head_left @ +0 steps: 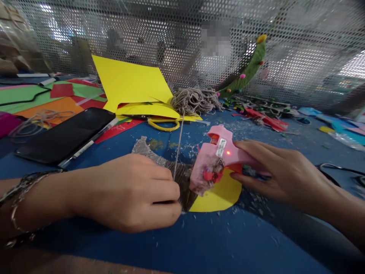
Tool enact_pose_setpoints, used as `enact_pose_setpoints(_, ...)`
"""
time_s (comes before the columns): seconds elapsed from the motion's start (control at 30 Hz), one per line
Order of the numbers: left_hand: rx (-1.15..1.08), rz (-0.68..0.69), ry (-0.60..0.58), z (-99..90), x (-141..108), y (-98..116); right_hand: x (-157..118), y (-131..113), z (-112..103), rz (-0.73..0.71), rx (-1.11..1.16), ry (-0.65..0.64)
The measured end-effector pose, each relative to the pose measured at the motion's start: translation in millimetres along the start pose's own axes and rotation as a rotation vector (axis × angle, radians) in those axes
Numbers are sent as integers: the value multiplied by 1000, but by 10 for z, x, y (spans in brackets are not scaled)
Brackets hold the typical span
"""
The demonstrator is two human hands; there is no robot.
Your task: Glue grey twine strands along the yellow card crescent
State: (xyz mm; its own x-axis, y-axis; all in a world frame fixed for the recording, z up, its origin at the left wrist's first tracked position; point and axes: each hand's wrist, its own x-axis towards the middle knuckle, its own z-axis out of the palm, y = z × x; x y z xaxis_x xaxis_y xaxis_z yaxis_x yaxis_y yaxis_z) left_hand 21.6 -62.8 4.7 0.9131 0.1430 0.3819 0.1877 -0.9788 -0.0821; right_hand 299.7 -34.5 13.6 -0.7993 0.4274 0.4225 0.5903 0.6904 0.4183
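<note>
A pink glue gun (211,160) with a lit red light is gripped by its handle in my right hand (281,173). Its nozzle end points down over a yellow cut-out (225,194), partly covered with rows of grey yarn (152,152). My left hand (137,192) is closed at the left of the cut-out, covering part of it. A taut strand of yarn (178,146) runs from the tangled yarn bundle (196,99) down into my left fingers. The fingertips themselves are hidden from view.
Yellow-handled scissors (164,125) lie beyond my hands, under folded yellow card (134,82). A phone (67,133) and a pen (85,146) lie at left, near coloured paper (57,108). Red scraps (266,120) and a black cable (339,169) are at right. Perforated metal (165,34) stands behind.
</note>
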Motion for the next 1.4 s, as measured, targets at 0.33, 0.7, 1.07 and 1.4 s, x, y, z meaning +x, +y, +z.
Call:
enact_pose_setpoints(0.33,-25,42,-28,-30,38,-10,-23,3,-1,16,-29,5)
enact_pose_setpoints(0.7,-44,36,-21,-1,5,-11,-24,18,-7,7,-61,1)
enact_pose_setpoints(1.07,-22,38,-29,-6,17,-11,-20,50,6,10,-104,16)
enact_pose_setpoints(1.4,-9,38,-33,-23,33,-10,-10,68,-8,48,-86,-15)
